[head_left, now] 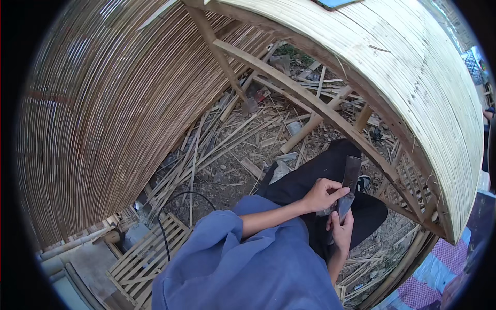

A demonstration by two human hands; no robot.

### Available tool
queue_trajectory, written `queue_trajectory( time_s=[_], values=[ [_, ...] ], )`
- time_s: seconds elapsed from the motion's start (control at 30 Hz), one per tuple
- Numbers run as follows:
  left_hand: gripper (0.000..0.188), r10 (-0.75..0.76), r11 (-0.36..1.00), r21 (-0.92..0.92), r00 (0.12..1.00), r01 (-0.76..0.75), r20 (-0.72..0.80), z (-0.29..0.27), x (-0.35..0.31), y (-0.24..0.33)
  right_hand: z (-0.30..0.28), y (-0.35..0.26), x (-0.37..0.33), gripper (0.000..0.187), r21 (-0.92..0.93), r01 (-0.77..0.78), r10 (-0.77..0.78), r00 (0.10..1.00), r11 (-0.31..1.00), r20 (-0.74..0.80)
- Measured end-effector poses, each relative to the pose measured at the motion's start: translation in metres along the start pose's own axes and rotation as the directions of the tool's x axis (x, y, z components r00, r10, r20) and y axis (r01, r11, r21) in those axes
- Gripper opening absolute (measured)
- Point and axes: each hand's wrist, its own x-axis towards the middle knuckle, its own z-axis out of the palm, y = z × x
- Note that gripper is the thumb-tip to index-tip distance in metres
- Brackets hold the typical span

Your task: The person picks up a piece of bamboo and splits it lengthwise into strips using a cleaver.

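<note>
Work status: one dark, flat, blade-like piece, apparently metal [352,170], is in hand at 3 o'clock from centre, above the black-trousered legs [373,209]. It touches neither wood nor cane. Below it sits a tapered grey-blue section [344,205]; cannot tell whether this is the same tool or a second piece. Done, judging by the litter: many long, pale split strips [194,165] lie loose on the ground toward 9 o'clock, and the curved, pale slat-faced panel [413,67] at 2 o'clock looks largely covered. Amount left: not determinable.

Pose: left forearm crosses the body from 6 o'clock, bare below a bunched blue-grey sleeve [222,222]; left hand [323,195] pinches the blade's near edge, thumb against index, other fingers curled. Right forearm rises from 5 o'clock; right hand [341,230] is closed around the tapered section, thumb pointing toward 12 o'clock.
</note>
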Motion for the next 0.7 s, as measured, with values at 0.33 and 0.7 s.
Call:
queue_trajectory(
  time_s=[0.33,0.7],
  values=[
    [0.038,0.133,0.988,-0.036,0.957,-0.147,-0.257,-0.076,-0.012,-0.008,0.049,-0.04,0.053,0.018,-0.434,0.037,0.05,0.981,0.9,0.188],
    [0.024,-0.008,1.0,-0.009,0.766,0.004,-0.643,-0.219,-0.058,-0.102,0.115,-0.031,0.09,0.022,-0.65,0.07,0.139,0.954,0.757,0.264]
  ],
)
